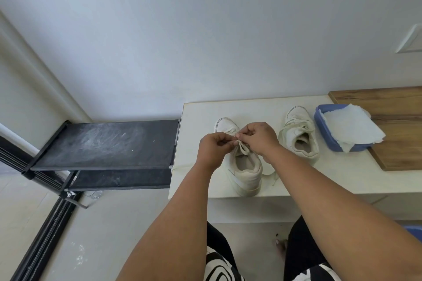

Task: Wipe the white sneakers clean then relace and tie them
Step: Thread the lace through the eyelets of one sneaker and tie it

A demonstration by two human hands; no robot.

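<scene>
- Both hands work over the near sneaker (pixel 245 169); the left hand (pixel 213 148) and the right hand (pixel 259 138) each have fingertips curled and pinching the lace (pixel 242 147) above the tongue, thumbs almost meeting
- that sneaker stands near the front edge of the white table (pixel 198 121), heel toward the person; the second sneaker (pixel 299 134) sits further right, just beside a blue tub (pixel 319 121) with a cloth (pixel 351 128) draped over it
- judged step: tying the bow; keep both loops even, pull outward and level, and seat the knot down on the tongue; a lace end trailing off the left edge could snag
</scene>
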